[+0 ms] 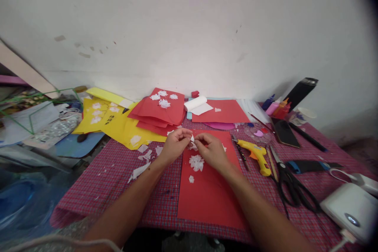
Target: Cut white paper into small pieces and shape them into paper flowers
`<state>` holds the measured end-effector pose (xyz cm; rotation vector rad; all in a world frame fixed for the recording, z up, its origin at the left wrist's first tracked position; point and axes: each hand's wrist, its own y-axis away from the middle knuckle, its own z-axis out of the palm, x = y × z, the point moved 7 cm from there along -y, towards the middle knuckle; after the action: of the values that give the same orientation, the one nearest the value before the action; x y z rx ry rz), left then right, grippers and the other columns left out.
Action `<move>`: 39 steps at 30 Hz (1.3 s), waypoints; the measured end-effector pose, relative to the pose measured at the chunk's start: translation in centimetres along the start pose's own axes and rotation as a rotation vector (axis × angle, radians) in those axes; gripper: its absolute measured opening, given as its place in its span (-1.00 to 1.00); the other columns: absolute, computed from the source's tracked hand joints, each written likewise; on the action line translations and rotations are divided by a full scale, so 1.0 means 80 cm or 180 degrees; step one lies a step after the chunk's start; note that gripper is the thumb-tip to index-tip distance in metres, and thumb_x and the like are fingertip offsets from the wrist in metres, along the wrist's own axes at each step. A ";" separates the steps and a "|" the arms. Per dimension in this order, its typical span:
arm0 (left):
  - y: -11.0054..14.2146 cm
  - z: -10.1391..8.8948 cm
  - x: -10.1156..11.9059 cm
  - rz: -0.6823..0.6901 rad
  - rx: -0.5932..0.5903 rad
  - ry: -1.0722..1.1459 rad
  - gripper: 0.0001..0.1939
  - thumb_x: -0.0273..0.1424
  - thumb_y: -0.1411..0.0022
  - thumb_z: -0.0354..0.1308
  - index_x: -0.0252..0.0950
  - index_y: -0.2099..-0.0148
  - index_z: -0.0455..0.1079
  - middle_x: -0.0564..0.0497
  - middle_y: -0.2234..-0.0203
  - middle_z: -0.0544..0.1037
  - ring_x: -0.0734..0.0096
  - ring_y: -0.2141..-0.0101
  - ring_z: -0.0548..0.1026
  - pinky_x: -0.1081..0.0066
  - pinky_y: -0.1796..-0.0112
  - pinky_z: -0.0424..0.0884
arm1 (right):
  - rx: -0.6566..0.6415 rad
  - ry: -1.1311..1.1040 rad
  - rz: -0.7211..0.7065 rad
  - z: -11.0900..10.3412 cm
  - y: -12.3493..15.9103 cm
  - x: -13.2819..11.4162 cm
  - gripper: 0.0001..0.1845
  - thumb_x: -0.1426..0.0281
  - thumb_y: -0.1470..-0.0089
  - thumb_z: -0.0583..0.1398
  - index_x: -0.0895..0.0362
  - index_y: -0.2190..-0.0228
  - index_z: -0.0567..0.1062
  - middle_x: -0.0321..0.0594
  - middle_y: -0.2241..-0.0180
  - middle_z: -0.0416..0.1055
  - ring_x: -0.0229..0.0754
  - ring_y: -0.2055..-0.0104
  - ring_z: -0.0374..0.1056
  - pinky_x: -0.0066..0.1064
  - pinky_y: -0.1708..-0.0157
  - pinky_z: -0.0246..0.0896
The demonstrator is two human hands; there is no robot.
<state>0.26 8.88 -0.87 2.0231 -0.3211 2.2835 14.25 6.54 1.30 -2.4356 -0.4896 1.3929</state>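
Over the far part of a red paper sheet (pixel 212 201), my left hand (pixel 178 142) and my right hand (pixel 211 149) meet with bent fingers. Between their fingertips they pinch a small piece of white paper (pixel 192 140), partly hidden by the fingers. Just below the hands, a ruffled white paper flower (pixel 196 163) lies on the sheet. A smaller crumpled white paper piece (pixel 191 179) sits nearer to me. Left of the sheet, torn white paper scraps (pixel 144 155) are scattered on the checked tablecloth (pixel 118 193).
On the right lie a yellow glue gun (pixel 256 153), black scissors (pixel 295 189), a utility knife (pixel 310 166) and a white power box (pixel 351 208). A black bottle (pixel 299 92) stands behind. At the back are a white paper roll (pixel 195 103) and red sheets with white flowers (pixel 164 103).
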 end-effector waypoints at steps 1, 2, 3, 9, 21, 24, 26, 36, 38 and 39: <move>0.000 0.000 -0.001 -0.0011 0.0003 0.0001 -0.79 -0.46 -0.12 0.18 -0.35 0.15 0.40 0.03 0.46 0.53 0.50 0.48 0.50 0.46 0.38 0.43 | -0.0028 -0.0026 -0.0006 0.001 0.000 -0.001 -0.89 0.45 -0.10 0.15 0.11 0.39 0.50 -0.27 0.40 0.49 -0.22 0.36 0.37 -0.42 0.32 0.19; 0.000 -0.001 -0.002 -0.0023 0.0004 -0.0003 -0.79 -0.46 -0.12 0.18 -0.35 0.14 0.40 0.03 0.46 0.53 0.49 0.48 0.51 0.46 0.38 0.43 | -0.0060 -0.0050 -0.0013 0.001 0.000 -0.002 -0.90 0.45 -0.10 0.15 0.11 0.38 0.50 -0.27 0.40 0.49 -0.21 0.35 0.37 -0.42 0.32 0.20; 0.000 -0.001 -0.003 -0.0033 0.0005 -0.0015 -0.79 -0.45 -0.13 0.19 -0.35 0.14 0.40 0.02 0.45 0.54 0.49 0.48 0.51 0.45 0.39 0.44 | -0.0090 -0.0067 -0.0020 0.002 0.001 -0.004 -0.91 0.43 -0.10 0.16 0.11 0.38 0.49 -0.27 0.39 0.49 -0.21 0.35 0.37 -0.42 0.33 0.20; 0.000 -0.001 -0.003 -0.0112 0.0012 0.0009 -0.77 -0.43 -0.12 0.22 -0.34 0.14 0.40 0.01 0.44 0.56 0.47 0.50 0.52 0.44 0.41 0.45 | -0.0085 0.0026 -0.0015 0.002 0.001 -0.003 -0.91 0.40 -0.12 0.17 0.11 0.41 0.47 -0.27 0.42 0.47 -0.21 0.38 0.35 -0.43 0.36 0.19; -0.001 0.000 0.001 0.0118 -0.0058 -0.0094 -0.88 -0.44 -0.09 0.24 -0.32 0.30 0.36 0.07 0.47 0.49 0.54 0.46 0.45 0.50 0.37 0.38 | -0.0135 -0.0278 0.0074 0.002 0.001 -0.002 -0.86 0.47 -0.09 0.15 0.11 0.35 0.53 -0.28 0.38 0.54 -0.21 0.35 0.41 -0.43 0.32 0.22; -0.001 -0.001 0.002 0.0177 -0.0036 -0.0176 -0.90 -0.45 -0.09 0.23 -0.32 0.35 0.35 0.07 0.49 0.48 0.54 0.46 0.43 0.51 0.37 0.36 | -0.0156 -0.0418 0.0175 0.003 0.001 -0.001 -0.83 0.45 -0.12 0.13 0.12 0.35 0.55 -0.27 0.38 0.55 -0.21 0.35 0.42 -0.43 0.31 0.23; 0.000 0.000 0.003 0.0194 -0.0040 -0.0203 -0.91 -0.44 -0.09 0.22 -0.33 0.35 0.37 0.06 0.48 0.49 0.54 0.46 0.43 0.50 0.37 0.36 | -0.0144 -0.0417 0.0241 0.002 0.001 0.000 -0.82 0.43 -0.12 0.13 0.12 0.35 0.56 -0.26 0.38 0.56 -0.20 0.35 0.43 -0.43 0.32 0.23; 0.002 -0.001 0.007 0.0193 -0.0070 -0.0604 -0.87 -0.40 -0.12 0.19 -0.33 0.27 0.49 0.02 0.45 0.53 0.48 0.43 0.44 0.47 0.35 0.35 | -0.0160 -0.0535 0.0401 0.004 0.001 0.012 -0.85 0.37 -0.10 0.17 0.13 0.37 0.55 -0.27 0.41 0.52 -0.21 0.38 0.38 -0.44 0.37 0.20; 0.002 -0.001 0.007 0.0185 -0.0055 -0.0650 -0.86 -0.40 -0.12 0.19 -0.33 0.26 0.49 0.02 0.44 0.53 0.48 0.42 0.44 0.47 0.35 0.35 | -0.0159 -0.0582 0.0433 0.005 0.000 0.016 -0.86 0.36 -0.09 0.18 0.13 0.39 0.54 -0.29 0.44 0.50 -0.22 0.40 0.36 -0.45 0.39 0.19; 0.001 -0.001 0.007 0.0177 -0.0048 -0.0667 -0.86 -0.40 -0.12 0.19 -0.33 0.26 0.50 0.02 0.44 0.53 0.48 0.42 0.44 0.47 0.35 0.35 | -0.0172 -0.0611 0.0444 0.006 0.000 0.017 -0.85 0.35 -0.10 0.17 0.14 0.40 0.53 -0.29 0.44 0.49 -0.22 0.40 0.36 -0.45 0.39 0.19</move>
<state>0.05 8.74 -0.33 2.2778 -0.4110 2.0941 14.49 7.16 0.02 -2.4311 -0.4116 1.7029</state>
